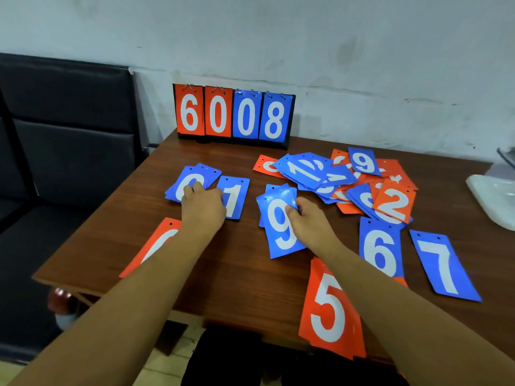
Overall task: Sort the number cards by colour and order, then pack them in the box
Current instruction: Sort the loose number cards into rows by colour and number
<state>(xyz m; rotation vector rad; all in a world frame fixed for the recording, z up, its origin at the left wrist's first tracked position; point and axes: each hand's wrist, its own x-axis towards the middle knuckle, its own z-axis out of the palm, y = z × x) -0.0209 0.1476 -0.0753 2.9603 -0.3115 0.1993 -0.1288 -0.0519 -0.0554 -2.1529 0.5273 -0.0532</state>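
1. Head view, hands: the left hand [203, 207] is reaching over the blue 0 stack [178, 188] and the blue 1 card [237, 196] beside it. Its fingers are bent and close together, tips resting on the stack. The thumb is hidden, so I cannot tell if it is pinching a card.
2. The right hand [312, 221] is pinching the blue 9 cards [278, 232] at their right edge, thumb on the face and fingers tucked under. There is more than one card in that hold, slightly fanned.
3. Head view, cards: the unsorted mixed pile [345, 179] is lying at the far right of the table [237, 277], with the orange 2 card [394, 203] on top at its near side.
4. Singles are lying near the front edge: the blue 6 card [380, 252], blue 7 card [443, 266] and orange 5 card [328, 310]. Another orange card [156, 243] is sitting partly under the left forearm.
5. A scoreboard [234, 115] is standing at the back, showing 6008.
6. No box is plainly showing. Something clear [493, 196] is sitting at the far right, and I cannot tell what it is.
7. Handling: the cards are looking thin, light, glossy and a bit bendy, so stacks are likely sliding and fanning out easily.
8. Flat ones are probably hard to lift off the wood. Best bet is sliding one to the edge or lifting a corner, then pinching the long side and squaring the stack.
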